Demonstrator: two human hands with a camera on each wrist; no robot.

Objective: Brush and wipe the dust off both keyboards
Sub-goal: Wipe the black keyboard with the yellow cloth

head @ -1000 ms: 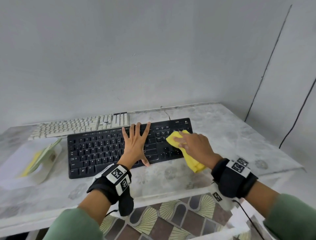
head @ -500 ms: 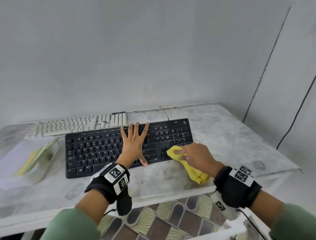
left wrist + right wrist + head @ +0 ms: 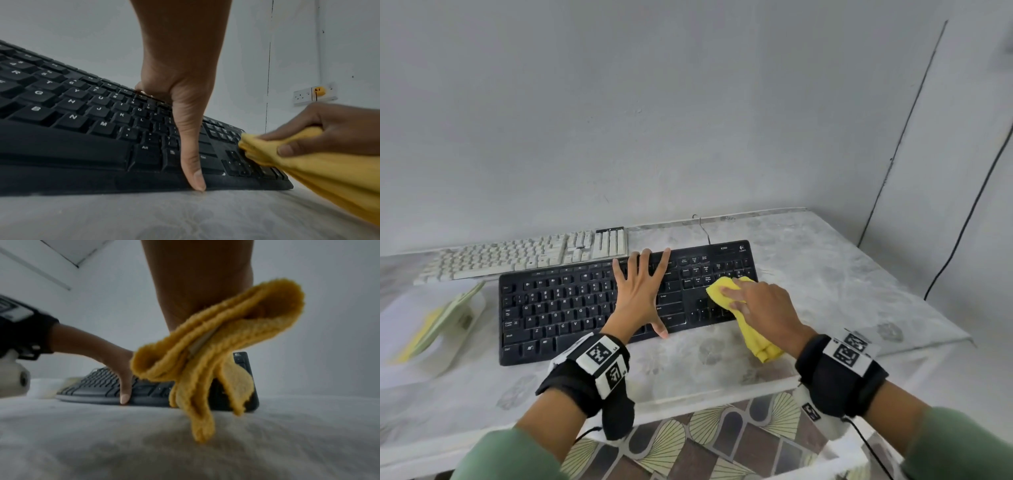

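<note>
Two hands | left hand (image 3: 639,297) splayed flat on black keyboard (image 3: 558,308) | right hand (image 3: 763,310) clutching yellow cloth (image 3: 751,334)

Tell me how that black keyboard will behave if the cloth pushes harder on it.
Probably slides: the black keyboard looks thin and light on the smooth marble-look table, which may be why the left hand presses it flat. Likely stiff, not floppy. The yellow cloth drapes limply.

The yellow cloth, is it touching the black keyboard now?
Touching. In the left wrist view the yellow cloth, gripped by the right hand, presses onto the black keyboard keys with no gap.
</note>
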